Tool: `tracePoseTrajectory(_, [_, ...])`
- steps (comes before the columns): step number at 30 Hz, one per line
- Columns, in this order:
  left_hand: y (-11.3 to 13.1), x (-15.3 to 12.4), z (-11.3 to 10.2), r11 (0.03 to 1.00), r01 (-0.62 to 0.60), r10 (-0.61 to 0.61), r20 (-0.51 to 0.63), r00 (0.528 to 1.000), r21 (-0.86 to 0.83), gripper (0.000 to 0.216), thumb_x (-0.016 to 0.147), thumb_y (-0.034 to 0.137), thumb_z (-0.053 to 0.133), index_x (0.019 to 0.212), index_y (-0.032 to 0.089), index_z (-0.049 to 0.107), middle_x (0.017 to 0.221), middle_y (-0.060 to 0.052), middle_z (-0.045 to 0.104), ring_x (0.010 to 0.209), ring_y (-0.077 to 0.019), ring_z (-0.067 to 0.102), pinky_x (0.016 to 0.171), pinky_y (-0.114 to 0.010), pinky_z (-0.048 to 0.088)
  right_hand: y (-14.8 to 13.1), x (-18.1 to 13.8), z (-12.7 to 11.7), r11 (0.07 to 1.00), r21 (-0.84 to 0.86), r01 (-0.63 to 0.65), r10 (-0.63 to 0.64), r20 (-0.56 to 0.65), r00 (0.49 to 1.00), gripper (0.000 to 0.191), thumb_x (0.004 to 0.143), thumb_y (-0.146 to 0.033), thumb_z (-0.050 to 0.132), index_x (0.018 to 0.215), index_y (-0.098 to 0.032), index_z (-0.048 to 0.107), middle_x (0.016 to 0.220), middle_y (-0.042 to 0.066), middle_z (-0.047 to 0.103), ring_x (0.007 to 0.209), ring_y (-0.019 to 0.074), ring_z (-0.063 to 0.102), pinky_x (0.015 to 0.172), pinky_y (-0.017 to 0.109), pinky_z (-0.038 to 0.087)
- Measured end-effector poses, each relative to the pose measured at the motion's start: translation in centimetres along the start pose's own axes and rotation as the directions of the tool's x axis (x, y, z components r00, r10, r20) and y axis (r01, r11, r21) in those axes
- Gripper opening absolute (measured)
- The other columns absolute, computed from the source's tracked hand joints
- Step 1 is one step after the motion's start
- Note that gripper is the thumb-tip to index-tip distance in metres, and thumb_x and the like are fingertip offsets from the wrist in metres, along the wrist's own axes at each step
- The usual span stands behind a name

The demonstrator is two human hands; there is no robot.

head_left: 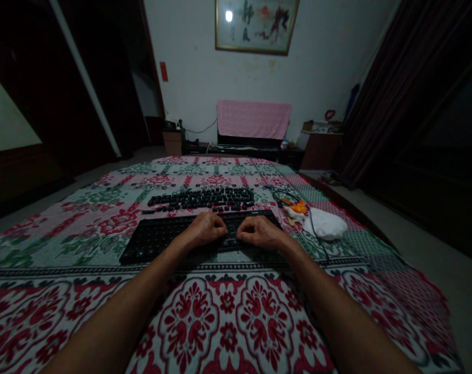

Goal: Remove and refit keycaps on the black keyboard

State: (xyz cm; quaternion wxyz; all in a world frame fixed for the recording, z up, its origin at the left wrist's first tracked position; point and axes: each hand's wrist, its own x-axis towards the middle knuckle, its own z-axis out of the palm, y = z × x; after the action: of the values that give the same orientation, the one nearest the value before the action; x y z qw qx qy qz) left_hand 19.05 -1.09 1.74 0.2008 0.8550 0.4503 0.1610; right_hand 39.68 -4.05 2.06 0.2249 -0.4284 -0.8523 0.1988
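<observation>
A black keyboard (152, 239) lies on the patterned cloth in front of me, its surface showing dark key sockets. My left hand (204, 227) rests over its middle with fingers curled and pressed together. Just to the right, my right hand (259, 231) is bent over the keyboard in a pinch. Whatever is between the fingers of either hand is too small or hidden to make out. Behind the keyboard, several loose black keycaps (204, 198) are spread in rough rows.
Right of the keyboard are a white bundle (327, 224), an orange item (298, 206) and a dark cable (312, 234). The red, green and white cloth (228, 306) covers the surface. Beyond its far edge, a pink towel (254, 118) hangs over a dark screen.
</observation>
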Motion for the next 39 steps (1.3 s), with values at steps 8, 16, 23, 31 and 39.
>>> tracePoseTrajectory(8, [-3.7,3.4,-1.8,0.954,0.256,-0.219,-0.222,0.95,0.156,0.028,0.072,0.031,0.049,0.09,0.023,0.068,0.089,-0.002,0.068,0.085,-0.0165,0.059,0.073,-0.023,0.042,2.4,0.0,0.0,0.957,-0.231,-0.175,0.093,-0.329,0.94,0.018,0.075,-0.022,0.049,0.076,-0.016,0.066,0.074,0.004,0.062,0.069,0.0134,0.054,0.064,0.023,0.038])
tracePoseTrajectory(16, [-4.8,6.2,-1.6,0.928,0.318,-0.289,-0.163,0.943,0.195,0.036,0.066,0.035,0.054,0.099,0.024,0.065,0.095,-0.003,0.067,0.089,-0.0193,0.059,0.074,-0.024,0.043,3.3,-0.1,0.8,0.94,-0.283,-0.192,0.1,-0.312,0.945,0.019,0.077,-0.024,0.048,0.078,-0.018,0.066,0.077,0.004,0.062,0.073,0.0138,0.055,0.068,0.024,0.038])
tracePoseTrajectory(23, [-6.0,7.0,-0.9,0.919,0.346,-0.324,-0.137,0.936,0.187,0.032,0.063,0.037,0.059,0.093,0.029,0.067,0.091,0.0,0.068,0.085,-0.0166,0.059,0.069,-0.022,0.043,3.4,-0.1,1.0,0.943,-0.269,-0.195,0.104,-0.317,0.943,0.019,0.078,-0.024,0.047,0.078,-0.018,0.065,0.076,0.004,0.061,0.073,0.0136,0.054,0.069,0.024,0.038])
tracePoseTrajectory(31, [-5.0,6.5,-1.5,0.906,0.357,-0.326,-0.163,0.931,0.226,0.031,0.064,0.039,0.057,0.091,0.027,0.067,0.087,-0.001,0.068,0.083,-0.0169,0.059,0.067,-0.021,0.043,3.6,-0.1,1.0,0.94,-0.282,-0.194,0.104,-0.304,0.947,0.02,0.079,-0.025,0.047,0.078,-0.018,0.065,0.077,0.004,0.061,0.073,0.0133,0.054,0.069,0.023,0.038])
tracePoseTrajectory(39, [-0.3,3.8,-1.7,0.972,0.146,-0.12,-0.148,0.982,0.182,0.028,0.068,0.035,0.054,0.091,0.023,0.066,0.08,0.0,0.067,0.077,-0.0145,0.058,0.067,-0.021,0.041,3.1,-0.2,0.7,0.946,-0.274,-0.173,0.096,-0.273,0.957,0.02,0.078,-0.023,0.047,0.079,-0.018,0.066,0.079,0.005,0.063,0.075,0.0143,0.054,0.069,0.024,0.037])
